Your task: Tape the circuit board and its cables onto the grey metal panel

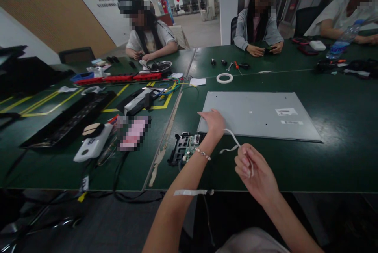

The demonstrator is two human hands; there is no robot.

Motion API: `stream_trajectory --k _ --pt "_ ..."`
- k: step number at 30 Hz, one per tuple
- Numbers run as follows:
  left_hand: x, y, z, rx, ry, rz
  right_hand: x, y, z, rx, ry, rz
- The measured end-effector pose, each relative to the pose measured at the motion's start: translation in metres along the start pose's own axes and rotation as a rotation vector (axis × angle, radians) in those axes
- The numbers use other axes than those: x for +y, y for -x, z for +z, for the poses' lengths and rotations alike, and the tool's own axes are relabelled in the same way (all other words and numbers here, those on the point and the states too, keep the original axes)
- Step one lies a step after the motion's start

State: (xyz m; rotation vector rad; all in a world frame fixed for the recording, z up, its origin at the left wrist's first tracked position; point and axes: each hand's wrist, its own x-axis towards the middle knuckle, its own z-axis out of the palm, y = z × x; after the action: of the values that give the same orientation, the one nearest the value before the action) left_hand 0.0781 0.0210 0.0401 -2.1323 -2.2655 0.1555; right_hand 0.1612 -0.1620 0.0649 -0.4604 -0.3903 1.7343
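My left hand (214, 122) rests on the left part of a flat grey metal panel (251, 111), fingers stretched out and apart. The panel lies on the green table with labels at its right side. A narrow white tape strip (233, 136) runs from beside my left wrist to my right hand (251, 166), whose fingers are closed on it. Another white strip (189, 192) clings across my left forearm. Partly hidden behind that forearm, a green circuit board (191, 142) sits by a black plastic bracket (179, 148), close to the panel's near left corner.
A white tape roll (224, 78) lies beyond the panel, near a screwdriver (237, 66). Leftward are a long black housing (71, 117), a white device (92, 142), a phone (134, 133) and loose cables. Three people sit across the table; a water bottle (344, 42) stands far right.
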Motion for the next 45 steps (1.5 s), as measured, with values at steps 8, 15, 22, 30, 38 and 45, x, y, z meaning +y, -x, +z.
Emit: stream_trajectory --k 8,15,22,30,38,45 --pt "-0.009 0.017 -0.041 -0.346 1.038 0.526 -0.028 -0.011 -0.028 0.058 0.466 -0.228" --pt "-0.008 0.047 -0.052 -0.687 1.353 0.74 -0.038 -0.018 -0.042 0.031 0.817 -0.344" --pt "-0.003 0.05 -0.049 -0.769 1.48 0.644 -0.04 -0.022 -0.051 0.071 1.026 -0.419" --pt "-0.004 0.034 -0.037 -0.676 1.616 0.449 -0.045 -0.011 -0.047 0.031 1.116 -0.555" --pt "0.02 0.032 -0.026 -0.83 1.592 0.484 -0.024 0.008 0.004 -0.457 1.189 -0.423" --pt "0.024 0.029 -0.027 -0.834 1.571 0.501 -0.023 0.012 0.008 -0.588 1.047 -0.328"
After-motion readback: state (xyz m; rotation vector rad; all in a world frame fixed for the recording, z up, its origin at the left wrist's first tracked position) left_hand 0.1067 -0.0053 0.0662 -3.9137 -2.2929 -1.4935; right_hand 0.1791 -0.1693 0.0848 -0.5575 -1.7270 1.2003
